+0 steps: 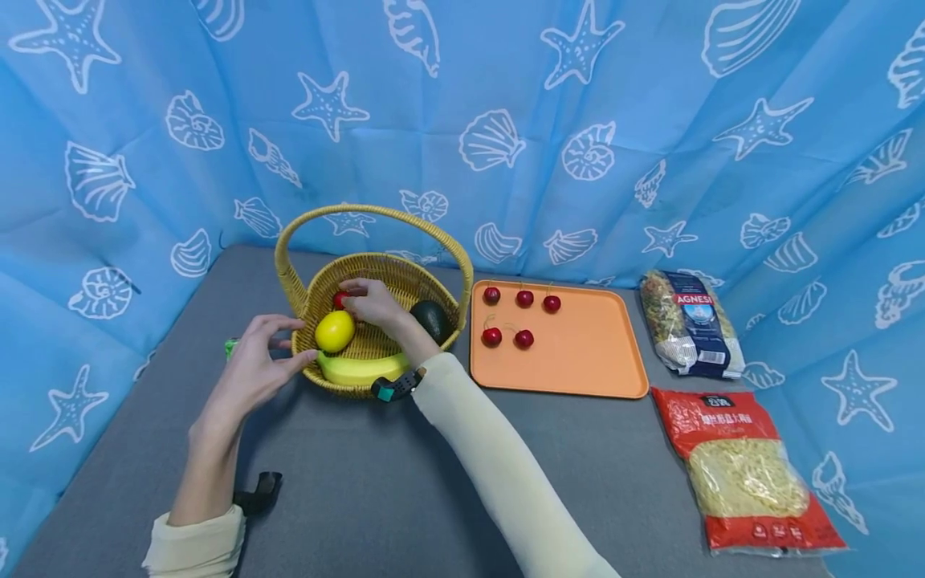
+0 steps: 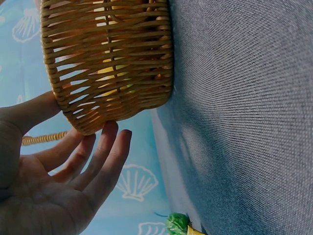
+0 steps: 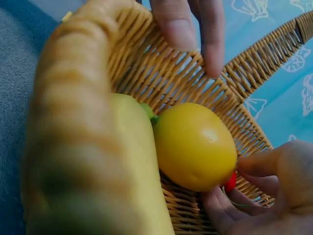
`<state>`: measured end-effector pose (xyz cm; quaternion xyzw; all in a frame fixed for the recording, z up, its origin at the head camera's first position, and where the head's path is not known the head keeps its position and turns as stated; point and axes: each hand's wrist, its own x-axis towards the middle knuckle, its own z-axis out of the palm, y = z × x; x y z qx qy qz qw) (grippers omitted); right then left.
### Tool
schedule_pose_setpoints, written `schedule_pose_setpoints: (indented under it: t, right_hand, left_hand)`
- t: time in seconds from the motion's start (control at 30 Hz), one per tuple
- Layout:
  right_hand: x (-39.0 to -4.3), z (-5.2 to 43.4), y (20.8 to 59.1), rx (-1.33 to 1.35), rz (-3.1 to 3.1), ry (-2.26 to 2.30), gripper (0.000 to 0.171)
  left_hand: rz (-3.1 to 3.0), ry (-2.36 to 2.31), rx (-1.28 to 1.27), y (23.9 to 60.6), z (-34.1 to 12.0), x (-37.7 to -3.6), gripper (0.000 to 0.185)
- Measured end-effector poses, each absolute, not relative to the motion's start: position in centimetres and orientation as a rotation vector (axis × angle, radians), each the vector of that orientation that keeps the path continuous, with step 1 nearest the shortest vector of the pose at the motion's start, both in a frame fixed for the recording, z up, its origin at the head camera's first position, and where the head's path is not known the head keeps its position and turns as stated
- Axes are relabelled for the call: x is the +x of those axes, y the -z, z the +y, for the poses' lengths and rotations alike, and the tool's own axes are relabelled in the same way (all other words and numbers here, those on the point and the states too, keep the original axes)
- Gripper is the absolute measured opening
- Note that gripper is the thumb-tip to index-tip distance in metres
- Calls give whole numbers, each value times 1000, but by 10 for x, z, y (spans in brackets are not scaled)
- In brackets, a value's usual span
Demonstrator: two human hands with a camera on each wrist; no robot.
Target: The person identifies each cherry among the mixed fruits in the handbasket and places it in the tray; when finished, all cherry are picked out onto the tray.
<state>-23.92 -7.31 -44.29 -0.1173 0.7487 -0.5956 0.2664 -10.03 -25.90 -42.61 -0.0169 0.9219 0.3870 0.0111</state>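
Note:
A yellow wicker basket (image 1: pixel 368 261) with a tall handle stands on the grey cloth. It holds a yellow lemon (image 3: pixel 195 147), a banana (image 1: pixel 361 369) along the front and a dark avocado (image 1: pixel 431 321) at the right. At the basket's left edge, my left hand (image 1: pixel 253 361) grips the rim, thumb and fingers on either side of the wall. Reaching inside past the lemon, my right hand (image 1: pixel 374 305) pinches a red cherry (image 3: pixel 230 182) with a green stem. The fingers and lemon partly hide this cherry.
Right of the basket lies an orange tray (image 1: pixel 578 353) carrying several cherries (image 1: pixel 523 339). Farther right are a pasta bag (image 1: pixel 690 321) and a red noodle bag (image 1: pixel 751 474). A small green item (image 2: pixel 177 223) sits left of the basket. Blue shell-patterned curtains (image 1: pixel 433 120) close off the back and sides.

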Motion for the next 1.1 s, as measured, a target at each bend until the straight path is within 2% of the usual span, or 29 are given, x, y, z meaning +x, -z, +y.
schedule_pose_setpoints:
  t: [0.4,0.57,0.97,1.1]
  right_hand:
    - [-233,-75,440,-292,2216,1747,38]
    - [-216,-60,426,-417,2179,1886,34]
    - [-137,38,386,-1055,2023,1971,34]
    - [-123,80,385,-1138,1879,2016,37]
  left_hand:
    - [2867,-1206,-48,427,-259,-103,62]
    - [2864,-1199,-49,426,-259,-101,61]
    - [2861,-1215,-39,426,-260,-101,59]
    - [2867,-1219,-28,427,-261,-100,60]
